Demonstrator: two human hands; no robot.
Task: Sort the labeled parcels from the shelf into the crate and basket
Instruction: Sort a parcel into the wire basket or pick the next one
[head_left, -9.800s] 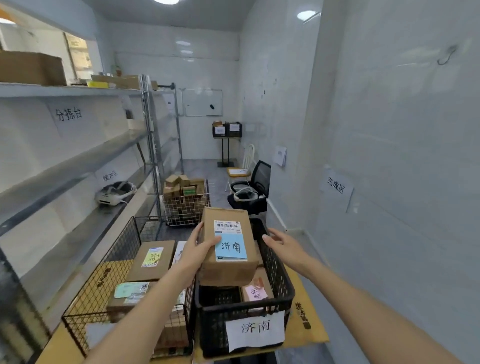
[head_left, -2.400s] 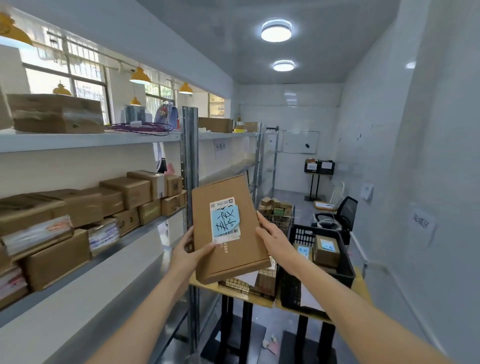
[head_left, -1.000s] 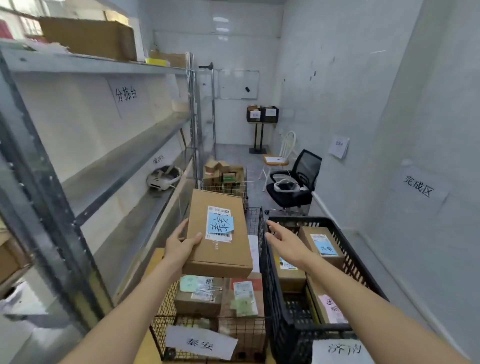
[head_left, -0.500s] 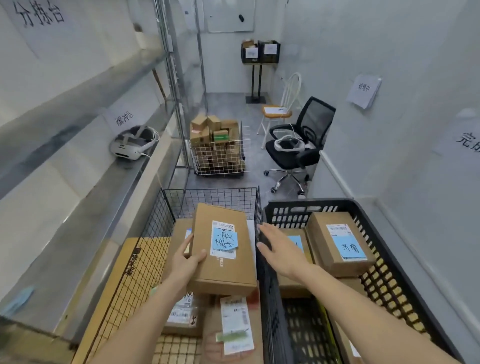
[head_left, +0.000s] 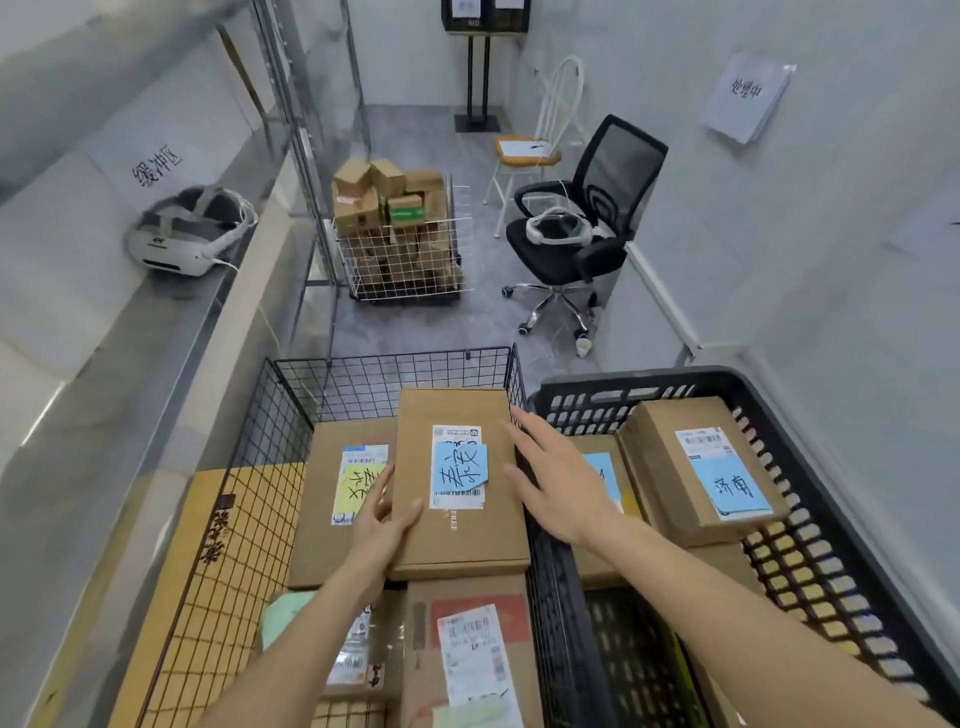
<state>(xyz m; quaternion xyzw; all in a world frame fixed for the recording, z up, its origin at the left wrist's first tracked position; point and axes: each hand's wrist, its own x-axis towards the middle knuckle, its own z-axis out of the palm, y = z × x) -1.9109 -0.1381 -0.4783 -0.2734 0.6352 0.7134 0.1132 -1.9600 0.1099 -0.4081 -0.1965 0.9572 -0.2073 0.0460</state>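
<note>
Since half a second ago the flat parcel (head_left: 460, 483) has come lower and now lies on the stack inside the wire basket (head_left: 291, 415); the right hand has drifted off its edge. Near edge of basket: a parcel with a white label and red patch (head_left: 470, 654), partly under the flat one. Left hand (head_left: 384, 525) grips the flat parcel's near left corner, thumb curled on top, fingers along the side. The parcel's blue note (head_left: 460, 467) faces up, handwritten. Beside it, left, another brown parcel with a yellow note (head_left: 345, 499), also in the basket. Right hand (head_left: 558, 483) hovers over the divide between basket and black plastic crate (head_left: 779, 405), fingers spread and straight, holding nothing; whether a fingertip touches the parcel edge, cannot tell. In the crate, right, a box with a blue note (head_left: 698, 467) sits tilted atop others. Basket and crate stand on a yellow worktop (head_left: 208, 519). Farther off: white wire cart of boxes (head_left: 402, 244) on the floor, black office chair (head_left: 582, 228) to its right, a white headset (head_left: 187, 234) on the left shelf.
</note>
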